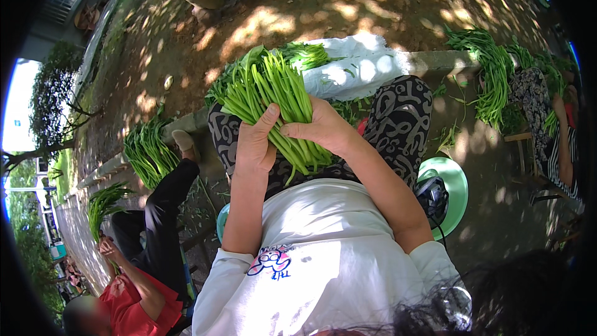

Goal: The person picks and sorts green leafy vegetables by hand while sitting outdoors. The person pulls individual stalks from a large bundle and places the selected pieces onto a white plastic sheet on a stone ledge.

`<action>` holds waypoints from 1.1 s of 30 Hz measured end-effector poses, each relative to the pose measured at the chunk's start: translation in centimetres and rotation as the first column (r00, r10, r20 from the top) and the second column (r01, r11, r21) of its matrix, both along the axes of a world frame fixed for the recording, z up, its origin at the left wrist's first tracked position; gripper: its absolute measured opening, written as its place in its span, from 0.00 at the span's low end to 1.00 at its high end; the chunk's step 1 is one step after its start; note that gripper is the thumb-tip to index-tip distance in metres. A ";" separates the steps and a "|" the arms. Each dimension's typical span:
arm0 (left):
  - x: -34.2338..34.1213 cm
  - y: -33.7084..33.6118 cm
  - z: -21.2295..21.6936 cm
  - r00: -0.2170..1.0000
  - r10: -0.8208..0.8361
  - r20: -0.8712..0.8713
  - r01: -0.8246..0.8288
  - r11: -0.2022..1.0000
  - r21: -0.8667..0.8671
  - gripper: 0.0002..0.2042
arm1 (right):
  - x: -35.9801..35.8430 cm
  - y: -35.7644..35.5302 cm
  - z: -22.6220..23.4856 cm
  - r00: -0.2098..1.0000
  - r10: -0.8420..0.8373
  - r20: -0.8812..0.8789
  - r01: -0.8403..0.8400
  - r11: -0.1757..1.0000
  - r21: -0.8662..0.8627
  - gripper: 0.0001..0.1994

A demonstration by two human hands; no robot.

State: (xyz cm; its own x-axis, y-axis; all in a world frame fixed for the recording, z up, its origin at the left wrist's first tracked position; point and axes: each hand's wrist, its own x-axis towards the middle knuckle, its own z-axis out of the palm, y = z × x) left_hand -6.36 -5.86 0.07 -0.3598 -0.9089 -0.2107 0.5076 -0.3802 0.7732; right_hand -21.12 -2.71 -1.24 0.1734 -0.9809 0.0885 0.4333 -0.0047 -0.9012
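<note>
Outdoors, on dappled bare ground, a seated person in a white shirt holds a thick bundle of long green vegetable stalks [273, 96] over their lap. The bundle's long axis runs from lower right to upper left: its cut stem ends point down toward the person's body, near the right hand, and its leafy tips fan up and away toward the upper left.

The left hand [255, 143] wraps the lower left side of the bundle, its thumb lying up along the stalks. The right hand [320, 127] closes over the stalks from the right, its fingers [292, 129] curled around them. Both hands are closed on the bundle and lie just beside each other.

Beneath the bundle are the person's knees in black-and-white patterned trousers [401, 118]. Beyond the knees, a white plastic sack [357, 68] lies against a low concrete kerb [435, 59].

To the left, another person in a red top [134, 308] holds a smaller green bunch [102, 205], and more stalks [146, 149] lie near them. On the right, a heap of green stalks [488, 74] drapes over the kerb, and a round pale green plastic stool [457, 190] stands nearer the person.
</note>
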 end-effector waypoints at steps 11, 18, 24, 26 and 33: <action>1.7 -0.3 0.0 0.996 -0.090 0.005 0.089 0.996 0.031 0.16 | -2.0 0.3 0.4 0.985 -0.164 0.052 0.151 0.970 0.190 0.12; 2.3 -0.9 0.3 0.997 -0.017 0.069 0.016 1.000 0.020 0.17 | -4.4 -0.5 -0.4 0.912 -0.407 0.046 0.378 0.880 0.288 0.14; 0.5 -0.1 0.6 0.996 -0.077 0.036 0.076 0.997 0.018 0.16 | -1.4 -0.4 0.2 0.979 -0.146 -0.145 0.147 0.989 -0.004 0.28; 0.3 -0.1 0.9 0.996 -0.062 0.058 0.063 0.998 -0.010 0.16 | -0.6 -0.6 0.0 0.951 -0.204 -0.232 0.165 0.970 -0.178 0.30; 0.7 0.2 1.5 0.987 -0.069 0.144 0.071 0.997 -0.012 0.14 | -1.9 0.2 1.1 0.988 -0.112 -0.107 0.123 0.987 0.107 0.19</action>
State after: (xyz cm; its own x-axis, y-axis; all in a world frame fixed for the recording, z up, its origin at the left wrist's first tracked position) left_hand -5.62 -5.62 1.55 -0.3897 -0.8864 -0.2498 0.3634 -0.3973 0.8427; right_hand -23.07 -2.46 -0.12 0.0589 -0.9976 -0.0361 0.3432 0.0542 -0.9377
